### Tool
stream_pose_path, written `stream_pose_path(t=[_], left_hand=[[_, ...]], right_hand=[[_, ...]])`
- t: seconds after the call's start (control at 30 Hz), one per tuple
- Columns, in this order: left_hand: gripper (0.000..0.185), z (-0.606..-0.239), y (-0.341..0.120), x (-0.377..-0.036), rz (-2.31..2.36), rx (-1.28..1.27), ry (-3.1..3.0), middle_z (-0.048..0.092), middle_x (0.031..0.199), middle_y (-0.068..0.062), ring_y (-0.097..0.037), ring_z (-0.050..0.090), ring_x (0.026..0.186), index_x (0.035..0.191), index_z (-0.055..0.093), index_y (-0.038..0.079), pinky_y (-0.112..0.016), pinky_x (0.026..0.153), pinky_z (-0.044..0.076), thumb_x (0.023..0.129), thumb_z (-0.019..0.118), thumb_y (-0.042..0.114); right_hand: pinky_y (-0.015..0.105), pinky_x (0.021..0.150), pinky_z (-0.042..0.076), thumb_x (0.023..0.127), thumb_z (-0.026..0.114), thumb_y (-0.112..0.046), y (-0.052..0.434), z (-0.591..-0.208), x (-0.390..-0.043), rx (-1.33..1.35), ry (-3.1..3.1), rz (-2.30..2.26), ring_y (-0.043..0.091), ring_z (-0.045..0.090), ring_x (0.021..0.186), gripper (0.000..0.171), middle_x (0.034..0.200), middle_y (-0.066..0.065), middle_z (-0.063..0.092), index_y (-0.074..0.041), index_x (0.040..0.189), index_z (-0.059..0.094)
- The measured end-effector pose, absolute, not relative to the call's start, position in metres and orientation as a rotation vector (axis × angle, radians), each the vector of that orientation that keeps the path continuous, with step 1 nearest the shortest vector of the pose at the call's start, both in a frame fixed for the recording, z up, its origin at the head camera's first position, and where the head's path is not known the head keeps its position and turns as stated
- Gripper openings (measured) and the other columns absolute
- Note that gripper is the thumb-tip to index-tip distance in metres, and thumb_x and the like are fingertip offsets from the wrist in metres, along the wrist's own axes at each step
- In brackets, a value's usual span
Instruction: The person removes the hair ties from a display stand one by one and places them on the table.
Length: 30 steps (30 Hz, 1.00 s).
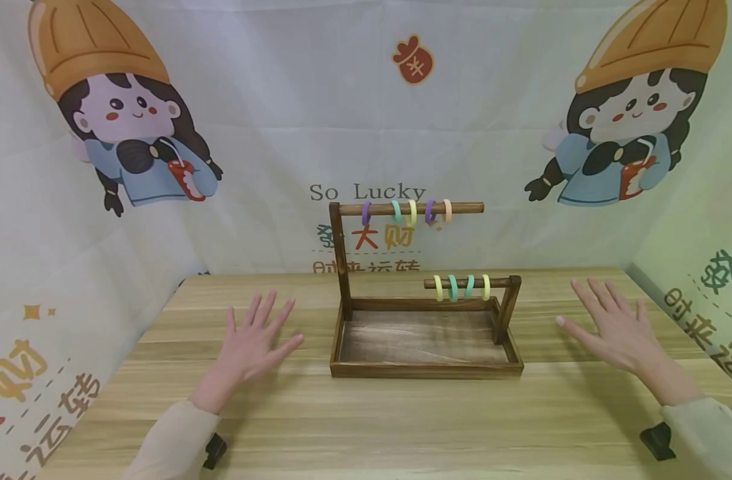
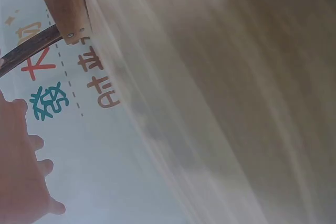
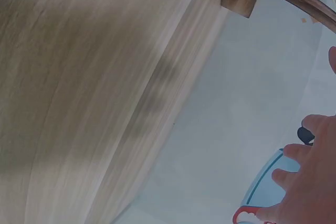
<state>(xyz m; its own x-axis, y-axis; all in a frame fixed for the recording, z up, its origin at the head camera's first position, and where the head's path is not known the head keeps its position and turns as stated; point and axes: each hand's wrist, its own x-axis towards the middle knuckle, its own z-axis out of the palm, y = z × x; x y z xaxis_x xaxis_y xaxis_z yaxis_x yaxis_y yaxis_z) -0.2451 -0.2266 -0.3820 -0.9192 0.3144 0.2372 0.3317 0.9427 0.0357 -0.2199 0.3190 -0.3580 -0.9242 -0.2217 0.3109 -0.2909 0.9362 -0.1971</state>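
Observation:
A dark wooden rack (image 1: 426, 347) with a tray base stands mid-table. Its tall left post carries an upper rod (image 1: 411, 209) strung with several coloured rings, purple, teal, yellow and peach. A lower rod (image 1: 468, 283) on the short right post holds several yellow and teal rings. My left hand (image 1: 255, 343) hovers flat with spread fingers over the table left of the rack, holding nothing. My right hand (image 1: 612, 327) does the same on the right. The wrist views show the left hand (image 2: 21, 171) and the right hand (image 3: 307, 182) with fingers spread over blurred tabletop.
The light wooden table (image 1: 366, 427) is walled by a printed cartoon backdrop (image 1: 366, 133) behind and at both sides. Black wrist mounts (image 1: 657, 440) sit on my forearms. The rack's tray base holds nothing.

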Motion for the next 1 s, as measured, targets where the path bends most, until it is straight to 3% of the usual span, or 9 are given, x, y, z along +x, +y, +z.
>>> stream_pose_path(t=[0.27,0.5,0.63,0.8,0.83,0.9,1.0], left_hand=[[0.069,-0.375,-0.224,-0.245,-0.173,-0.489,-2.85,0.004,0.146,-0.012,-0.03,-0.002,0.13,0.143,0.011,0.024,-0.056,0.093,-0.012,0.087,0.031,0.058],[0.068,-0.372,-0.215,-0.245,-0.413,-0.6,-2.714,0.017,0.143,-0.014,-0.033,0.015,0.128,0.142,0.02,0.016,-0.058,0.095,0.007,0.088,0.042,0.05],[0.065,-0.372,-0.204,-0.245,-0.61,-0.688,-2.61,0.026,0.139,-0.015,-0.033,0.025,0.124,0.139,0.028,0.011,-0.055,0.095,0.017,0.087,0.05,0.042],[0.063,-0.373,-0.188,-0.244,-0.845,-0.761,-2.556,0.03,0.138,-0.013,-0.03,0.027,0.124,0.137,0.031,0.008,-0.051,0.096,0.02,0.085,0.058,0.029],[0.063,-0.373,-0.184,-0.243,-0.899,-0.769,-2.553,0.029,0.138,-0.013,-0.029,0.027,0.124,0.137,0.031,0.008,-0.049,0.097,0.02,0.084,0.059,0.027],[0.063,-0.374,-0.179,-0.242,-0.997,-0.783,-2.544,0.031,0.137,-0.011,-0.027,0.028,0.124,0.136,0.032,0.008,-0.047,0.097,0.022,0.083,0.062,0.024],[0.063,-0.376,-0.171,-0.242,-1.105,-0.802,-2.529,0.033,0.136,-0.01,-0.025,0.031,0.121,0.135,0.033,0.009,-0.044,0.095,0.028,0.082,0.063,0.023]], right_hand=[[0.069,0.085,-0.002,0.089,0.045,-0.041,0.315,-0.352,-0.223,0.389,-2.746,0.464,0.045,0.005,0.126,0.073,0.14,0.027,0.011,-0.01,0.143,0.007],[0.066,0.088,0.007,0.091,0.046,-0.026,0.309,-0.35,-0.226,0.484,-2.597,0.729,0.049,0.013,0.122,0.064,0.137,0.031,0.017,-0.003,0.141,0.015],[0.065,0.089,0.01,0.093,0.044,-0.022,0.306,-0.35,-0.225,0.489,-2.566,0.93,0.049,0.012,0.122,0.06,0.138,0.03,0.016,-0.005,0.142,0.014],[0.062,0.089,0.015,0.094,0.041,-0.018,0.298,-0.353,-0.224,0.488,-2.508,1.133,0.046,0.015,0.123,0.056,0.138,0.027,0.018,-0.007,0.142,0.015],[0.06,0.09,0.017,0.095,0.041,-0.018,0.296,-0.353,-0.224,0.492,-2.491,1.169,0.045,0.017,0.122,0.055,0.138,0.027,0.02,-0.006,0.141,0.016],[0.043,0.095,0.025,0.095,0.041,-0.017,0.292,-0.354,-0.224,0.5,-2.464,1.222,0.043,0.023,0.12,0.053,0.136,0.026,0.024,-0.003,0.14,0.018],[0.018,0.089,0.032,0.095,0.042,-0.016,0.288,-0.354,-0.225,0.494,-2.426,1.263,0.03,0.031,0.119,0.049,0.132,0.026,0.031,0.0,0.138,0.024]])
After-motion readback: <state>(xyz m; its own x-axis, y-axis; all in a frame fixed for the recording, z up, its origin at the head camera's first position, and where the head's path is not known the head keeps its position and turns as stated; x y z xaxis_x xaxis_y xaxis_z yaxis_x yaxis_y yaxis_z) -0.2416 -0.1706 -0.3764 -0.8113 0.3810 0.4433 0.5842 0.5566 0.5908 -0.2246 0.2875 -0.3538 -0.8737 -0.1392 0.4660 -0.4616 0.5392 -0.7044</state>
